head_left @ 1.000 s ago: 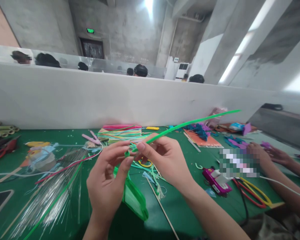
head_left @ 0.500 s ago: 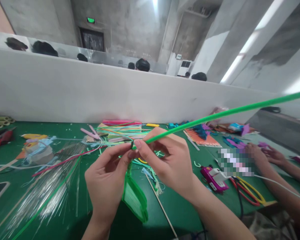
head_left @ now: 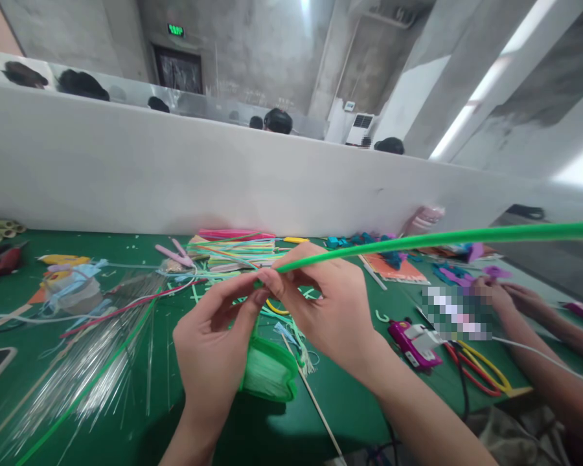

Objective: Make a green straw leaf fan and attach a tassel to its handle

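While the right hand (head_left: pixel 328 301) pinches a long green fuzzy stem (head_left: pixel 418 241) that sticks out to the right, the left hand (head_left: pixel 216 340) pinches the top of a green leaf shape (head_left: pixel 271 372). It hangs just below both hands, over the green table (head_left: pixel 354 414). Near it lies a thin stick (head_left: pixel 317 406). Farther left are shiny clear strands (head_left: pixel 109 353); to the right, a purple power strip (head_left: pixel 412 346).

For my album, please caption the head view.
Left hand and right hand meet at a long, fuzzy-looking green stem.
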Motion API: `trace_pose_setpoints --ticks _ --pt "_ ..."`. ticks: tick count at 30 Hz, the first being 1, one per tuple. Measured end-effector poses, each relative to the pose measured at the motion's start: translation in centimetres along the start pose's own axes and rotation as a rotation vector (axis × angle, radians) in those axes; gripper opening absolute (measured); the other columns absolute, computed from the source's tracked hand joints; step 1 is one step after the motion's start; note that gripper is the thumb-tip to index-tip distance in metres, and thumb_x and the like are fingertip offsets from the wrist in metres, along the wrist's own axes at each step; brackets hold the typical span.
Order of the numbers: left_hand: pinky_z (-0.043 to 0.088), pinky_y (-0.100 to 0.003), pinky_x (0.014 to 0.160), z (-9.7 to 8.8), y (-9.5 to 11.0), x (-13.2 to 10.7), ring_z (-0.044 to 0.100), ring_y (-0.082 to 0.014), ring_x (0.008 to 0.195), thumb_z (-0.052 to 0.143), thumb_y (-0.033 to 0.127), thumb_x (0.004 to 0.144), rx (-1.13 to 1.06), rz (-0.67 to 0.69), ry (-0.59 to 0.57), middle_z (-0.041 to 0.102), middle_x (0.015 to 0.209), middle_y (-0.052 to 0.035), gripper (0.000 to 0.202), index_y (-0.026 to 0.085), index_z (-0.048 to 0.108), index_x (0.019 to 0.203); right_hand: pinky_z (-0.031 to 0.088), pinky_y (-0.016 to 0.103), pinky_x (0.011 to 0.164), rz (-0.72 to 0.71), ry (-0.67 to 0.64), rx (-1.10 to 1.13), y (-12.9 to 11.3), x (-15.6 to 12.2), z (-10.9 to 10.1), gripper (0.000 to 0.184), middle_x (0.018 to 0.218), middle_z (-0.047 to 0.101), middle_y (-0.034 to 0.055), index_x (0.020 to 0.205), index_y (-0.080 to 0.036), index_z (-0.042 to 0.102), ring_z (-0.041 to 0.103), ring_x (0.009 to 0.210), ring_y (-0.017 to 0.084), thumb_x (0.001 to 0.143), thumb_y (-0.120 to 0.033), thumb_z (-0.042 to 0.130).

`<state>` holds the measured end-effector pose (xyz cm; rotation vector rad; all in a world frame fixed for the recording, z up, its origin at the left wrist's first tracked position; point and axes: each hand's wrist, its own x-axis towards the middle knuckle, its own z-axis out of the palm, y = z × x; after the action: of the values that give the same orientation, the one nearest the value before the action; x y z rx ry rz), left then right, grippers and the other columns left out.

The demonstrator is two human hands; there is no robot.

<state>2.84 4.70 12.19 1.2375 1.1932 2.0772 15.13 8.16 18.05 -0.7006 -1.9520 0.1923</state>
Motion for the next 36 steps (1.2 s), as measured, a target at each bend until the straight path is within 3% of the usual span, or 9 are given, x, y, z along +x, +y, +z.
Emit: trace_pose_setpoints --ticks 5,10,13,17,25,31,36 --pt "0.059 -0.008 0.072 -0.2 -0.5 -0.2 0.075 -0.0057 0.072 0.083 0.023 0.077 -0.026 -0.058 0.011 0.082 0.084 0.0078 0.016 0.032 0.081 0.09 0.047 0.024 0.057 0.112 -0.062 0.114 0.8 -0.2 0.2 0.013 0.066 0.065 -0.0016 0.082 -0.016 0.071 0.06 0.058 0.01 0.092 -0.025 0.069" --pt "0.06 -0.009 0.071 -0.1 -0.6 -0.4 0.075 -0.0062 0.069 0.084 0.02 0.076 -0.044 -0.052 0.036 0.081 0.081 0.008 0.017 0.031 0.082 0.088 0.051 0.026 0.06 0.172 -0.069 0.21 0.5 -0.2 -0.2 0.015 0.076 0.07 0.0005 0.078 -0.017 0.069 0.062 0.06 0.011 0.091 -0.025 0.068" --pt "0.059 -0.008 0.071 0.0 -0.5 -0.3 0.076 -0.0057 0.071 0.082 0.017 0.078 -0.057 -0.041 0.026 0.081 0.081 0.0086 0.019 0.032 0.081 0.09 0.05 0.026 0.058 0.208 -0.097 0.206 0.1 0.1 -0.5 0.018 0.071 0.07 0.0009 0.074 -0.017 0.069 0.062 0.057 0.011 0.09 -0.026 0.068" --pt "0.06 -0.01 0.076 0.0 -0.6 -0.3 0.077 -0.0065 0.076 0.079 0.014 0.081 -0.084 -0.022 0.001 0.081 0.088 0.0081 0.027 0.034 0.08 0.098 0.048 0.027 0.055 0.182 -0.091 0.126 -0.1 0.3 -0.7 0.022 0.065 0.066 0.0015 0.073 -0.016 0.069 0.064 0.059 0.013 0.091 -0.029 0.066" --pt "0.061 -0.012 0.077 0.1 -0.7 -0.4 0.077 -0.008 0.077 0.08 0.015 0.08 -0.098 -0.017 0.029 0.082 0.088 0.0066 0.023 0.032 0.081 0.095 0.045 0.026 0.056 0.06 -0.066 -0.033 -0.4 0.3 -0.5 0.028 0.068 0.066 0.0024 0.068 -0.015 0.063 0.059 0.058 0.012 0.093 -0.028 0.063" --pt "0.062 -0.014 0.076 0.2 -0.6 -0.3 0.077 -0.0096 0.077 0.08 0.013 0.079 -0.111 -0.026 0.028 0.082 0.087 0.0055 0.024 0.032 0.082 0.093 0.043 0.027 0.053 0.084 -0.086 -0.016 -0.3 0.4 -0.5 0.029 0.065 0.064 0.0026 0.067 -0.015 0.062 0.057 0.055 0.011 0.094 -0.028 0.062" --pt "0.063 -0.015 0.073 0.2 -0.5 -0.4 0.077 -0.0101 0.075 0.081 0.014 0.078 -0.142 -0.061 0.025 0.082 0.085 0.005 0.022 0.031 0.082 0.091 0.047 0.026 0.057 0.128 -0.146 0.068 -0.1 0.7 -0.9 0.023 0.07 0.065 0.0022 0.077 -0.017 0.066 0.059 0.06 0.012 0.095 -0.03 0.06"
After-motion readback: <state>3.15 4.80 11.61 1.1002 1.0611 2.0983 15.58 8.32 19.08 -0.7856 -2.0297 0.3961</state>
